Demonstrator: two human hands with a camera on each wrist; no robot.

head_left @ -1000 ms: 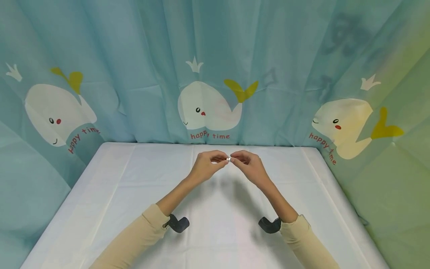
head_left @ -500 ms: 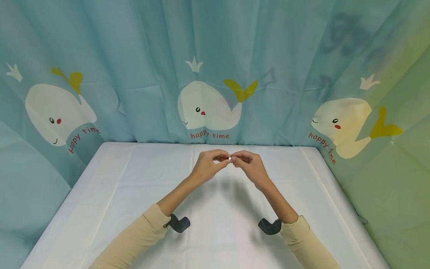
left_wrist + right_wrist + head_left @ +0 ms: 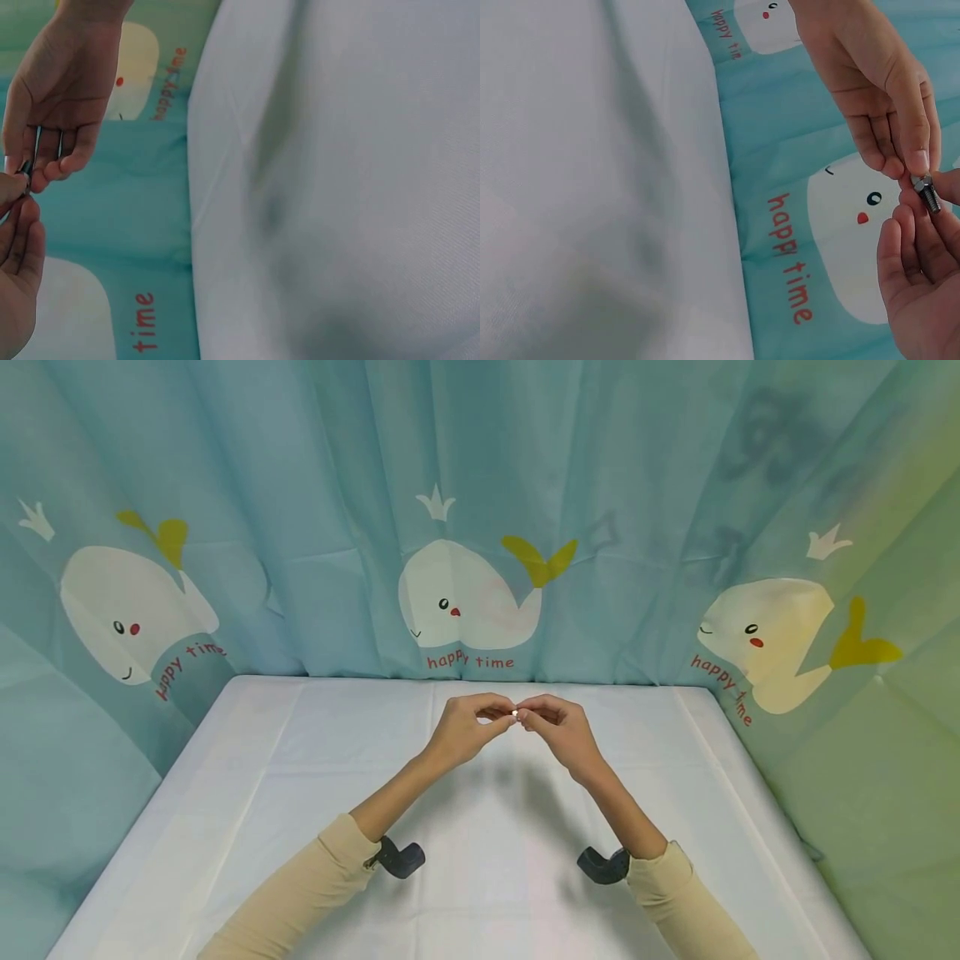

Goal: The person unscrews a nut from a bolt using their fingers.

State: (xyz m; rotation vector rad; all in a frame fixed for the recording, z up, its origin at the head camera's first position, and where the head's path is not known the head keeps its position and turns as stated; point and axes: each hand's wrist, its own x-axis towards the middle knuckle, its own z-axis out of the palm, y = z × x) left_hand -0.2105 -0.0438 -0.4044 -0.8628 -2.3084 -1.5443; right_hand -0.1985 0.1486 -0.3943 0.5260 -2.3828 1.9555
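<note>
Almost nothing has shifted over the last second: from the head view my left hand (image 3: 463,732) and right hand (image 3: 561,732) meet above the white table (image 3: 247,777), both pinching a small bolt (image 3: 514,714). My left wrist view shows only a metal glint between fingertips. My right wrist view shows a nut (image 3: 921,181) on the bolt's threaded shank; I judge the threading unfinished.

A white tablecloth (image 3: 300,760) is covering the table, creases running lengthwise. A teal curtain (image 3: 337,485) is hanging in folds behind and along both sides, carrying white whale prints (image 3: 465,597) (each lettered "happy time" in red). Yellowish light is tinting the right-hand curtain panel (image 3: 885,760).
</note>
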